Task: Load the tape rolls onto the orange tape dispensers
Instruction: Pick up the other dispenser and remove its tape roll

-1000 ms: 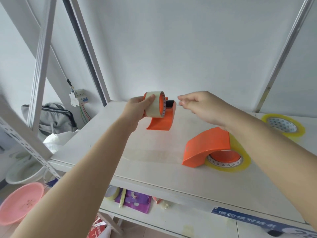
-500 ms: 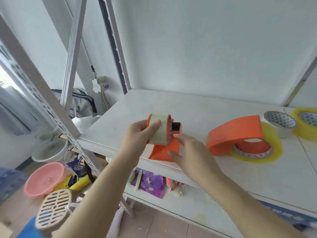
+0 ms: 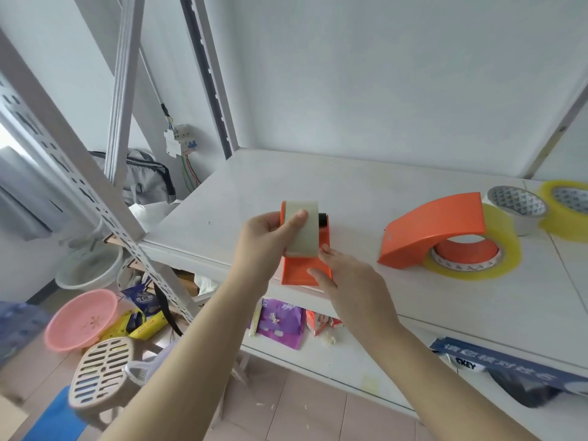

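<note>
- The left hand (image 3: 267, 237) is reaching in from 7 o'clock, its grip wrapping a pale tape roll (image 3: 302, 229) that is sitting on a small orange tape dispenser (image 3: 304, 268); the thumb is pressing across the roll's outer face and the fingers are curling behind it.
- The right hand (image 3: 346, 275) is coming in from 5 o'clock, forearm angled up toward the middle, with its fingertips (image 3: 326, 249) touching the dispenser's lower body just below the roll; its grip is loosely curled against the orange plastic, and I cannot tell whether it is truly clamping it.
- Both hands are holding this dispenser above the front edge of the white shelf (image 3: 350, 192), near the middle of the view.
- At 3 o'clock, a larger orange dispenser (image 3: 436, 230) is lying on the shelf with a yellow tape roll (image 3: 496, 265) already seated on its hub.
- Further toward 2 o'clock, a white roll with a triangle-patterned core (image 3: 518, 208) is standing just beside another yellow roll (image 3: 566, 208) at the frame's edge.
- The shelf is part of a white perforated metal rack (image 3: 79, 173) against a pale wall.
- A lower shelf is carrying purple packets (image 3: 280, 319) and a blue label strip (image 3: 496, 361).
- On the floor at 8 o'clock, a pink basin (image 3: 79, 319) is sitting near a beige slotted stool (image 3: 101, 370); a grey bag (image 3: 143, 179) is resting at 10 o'clock.
</note>
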